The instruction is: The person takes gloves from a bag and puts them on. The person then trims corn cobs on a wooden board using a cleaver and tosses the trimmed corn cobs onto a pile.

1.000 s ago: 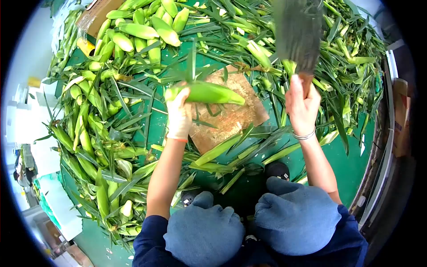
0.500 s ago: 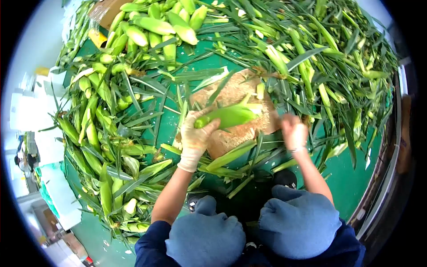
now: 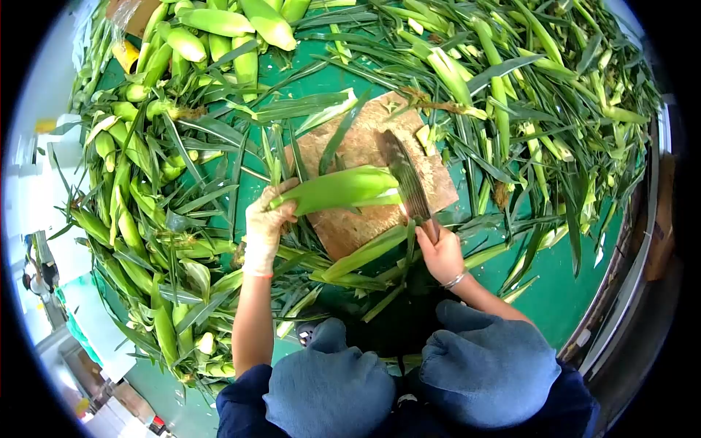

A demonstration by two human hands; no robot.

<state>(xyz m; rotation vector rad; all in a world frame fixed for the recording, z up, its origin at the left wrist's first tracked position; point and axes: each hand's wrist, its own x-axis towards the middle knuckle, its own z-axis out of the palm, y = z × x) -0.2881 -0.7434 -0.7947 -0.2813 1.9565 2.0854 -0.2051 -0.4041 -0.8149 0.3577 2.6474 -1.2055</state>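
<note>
In my gloved left hand (image 3: 269, 215) is the left end of a green corn cob in its husk (image 3: 336, 188), which lies across a worn wooden board (image 3: 347, 226). My right hand (image 3: 442, 255) grips the wooden handle of a wide-bladed knife (image 3: 407, 175). The blade points up and to the left over the board, right beside the cob's right end. Small cut pieces (image 3: 425, 137) lie at the board's upper right. A long leaf (image 3: 342, 135) rests over the board's upper left part.
Husked cobs (image 3: 212, 23) are piled at the upper left, near a cardboard box (image 3: 139, 16). More cobs and leaves (image 3: 128, 212) line the left side. A large heap of leaves and stalks (image 3: 540, 95) covers the upper right. Green floor (image 3: 562, 285) shows at the lower right.
The knife, raised high at first and then hidden in blur, is now down beside the cob's right end. My left hand and the cob have shifted left since half a second ago.
</note>
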